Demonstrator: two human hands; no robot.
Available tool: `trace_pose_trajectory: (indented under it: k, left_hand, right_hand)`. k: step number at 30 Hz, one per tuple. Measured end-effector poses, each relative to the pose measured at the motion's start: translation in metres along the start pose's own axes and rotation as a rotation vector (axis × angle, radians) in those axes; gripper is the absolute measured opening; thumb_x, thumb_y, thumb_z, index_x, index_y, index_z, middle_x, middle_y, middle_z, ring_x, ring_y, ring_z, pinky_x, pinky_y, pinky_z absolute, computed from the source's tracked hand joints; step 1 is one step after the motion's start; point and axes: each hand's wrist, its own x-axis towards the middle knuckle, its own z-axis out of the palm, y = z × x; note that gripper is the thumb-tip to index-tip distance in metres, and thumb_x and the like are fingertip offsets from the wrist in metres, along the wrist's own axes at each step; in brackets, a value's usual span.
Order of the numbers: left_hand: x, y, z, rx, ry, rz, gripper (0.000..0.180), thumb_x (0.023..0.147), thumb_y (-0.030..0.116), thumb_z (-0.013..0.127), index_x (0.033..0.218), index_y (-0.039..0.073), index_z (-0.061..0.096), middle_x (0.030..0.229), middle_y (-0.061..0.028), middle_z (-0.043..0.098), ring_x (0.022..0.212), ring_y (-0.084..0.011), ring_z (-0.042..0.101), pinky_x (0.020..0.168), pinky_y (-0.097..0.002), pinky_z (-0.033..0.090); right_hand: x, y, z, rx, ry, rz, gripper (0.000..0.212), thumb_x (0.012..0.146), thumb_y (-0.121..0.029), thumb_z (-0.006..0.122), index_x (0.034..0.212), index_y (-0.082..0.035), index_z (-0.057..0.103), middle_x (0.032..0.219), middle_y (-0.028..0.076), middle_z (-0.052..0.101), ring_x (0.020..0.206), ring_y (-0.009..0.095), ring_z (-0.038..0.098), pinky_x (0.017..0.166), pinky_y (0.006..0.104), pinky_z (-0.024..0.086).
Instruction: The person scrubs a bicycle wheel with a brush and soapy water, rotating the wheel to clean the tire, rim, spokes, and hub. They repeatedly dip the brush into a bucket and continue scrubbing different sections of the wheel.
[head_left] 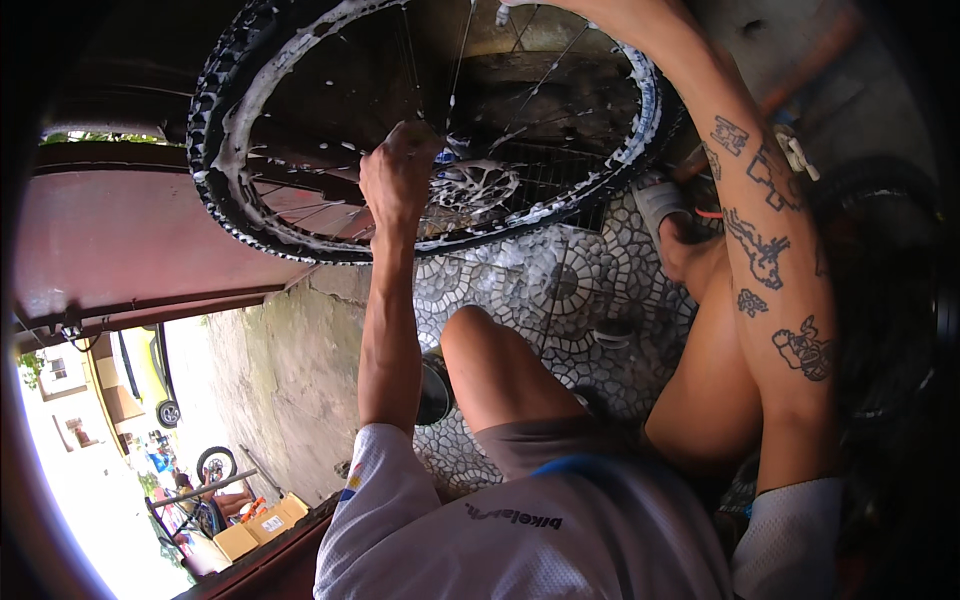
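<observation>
A bicycle wheel (232, 150) with a black knobby tyre is tilted in front of me, white foam over its rim and spokes. My left hand (402, 170) is closed in a fist by the hub, over the spokes. What its fingers hold, if anything, is hidden. Just right of that fist shows a metal brake disc (478, 186), flecked with foam. At the top edge, my right hand (562, 4) is at the wheel's upper side. Most of it is cut off, so its grip does not show.
Foam lies on the patterned stone floor (520, 285) below the wheel, beside a dark floor grate (575, 180). A dark round container (434, 390) stands by my left knee. Another tyre (875, 185) is at the right. Cardboard boxes (262, 525) and a yellow-green car (146, 370) appear outside, lower left.
</observation>
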Motion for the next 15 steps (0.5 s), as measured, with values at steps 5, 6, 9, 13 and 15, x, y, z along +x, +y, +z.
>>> trace_pose_trajectory:
  k: [5,6,9,13,15]
  left_hand:
    - [-0.028,0.017,-0.06,-0.623,0.398,-0.277,0.023,0.088,0.008,0.08,0.107,-0.004,0.074,0.092,-0.0098,0.077,0.088,-0.0142,0.072,0.076,-0.0246,0.055]
    - [-0.037,0.017,-0.075,-0.625,0.507,-0.267,0.024,0.09,0.011,0.08,0.108,-0.004,0.073,0.085,-0.0071,0.075,0.07,-0.0092,0.067,0.06,-0.0201,0.051]
    - [-0.082,0.006,-0.113,-0.875,0.559,-0.591,0.022,0.093,0.014,0.08,0.109,0.001,0.073,0.073,0.0,0.067,0.045,0.0004,0.039,0.037,-0.0182,0.023]
    - [-0.141,-0.017,-0.14,-1.037,0.564,-0.644,0.021,0.092,0.015,0.079,0.108,0.002,0.072,0.073,0.0011,0.066,0.047,-0.0009,0.042,0.039,-0.0195,0.027]
    - [-0.176,-0.026,-0.154,-1.034,0.542,-0.642,0.023,0.092,0.016,0.08,0.108,0.001,0.072,0.074,0.0,0.067,0.048,-0.0023,0.044,0.04,-0.0201,0.029]
  right_hand:
    - [-0.003,0.007,-0.003,-0.078,-0.003,0.024,0.075,0.068,-0.039,0.093,0.125,-0.001,0.062,0.12,0.023,0.068,0.113,0.038,0.066,0.097,0.0441,0.052]
    - [-0.004,0.008,-0.003,-0.035,-0.023,0.048,0.074,0.068,-0.038,0.092,0.125,-0.002,0.062,0.118,0.023,0.068,0.114,0.039,0.065,0.098,0.0444,0.052]
    - [-0.002,0.012,0.002,-0.139,-0.043,0.013,0.07,0.079,-0.042,0.085,0.132,-0.003,0.062,0.123,0.017,0.07,0.116,0.03,0.067,0.102,0.039,0.051]
    - [0.004,0.018,0.011,-0.006,-0.138,-0.019,0.074,0.08,-0.042,0.087,0.136,0.0,0.06,0.118,0.012,0.075,0.108,0.023,0.07,0.098,0.0333,0.051]
    - [0.005,0.02,0.013,0.103,-0.163,-0.005,0.076,0.079,-0.042,0.088,0.135,0.0,0.06,0.115,0.013,0.075,0.105,0.022,0.071,0.096,0.0331,0.051]
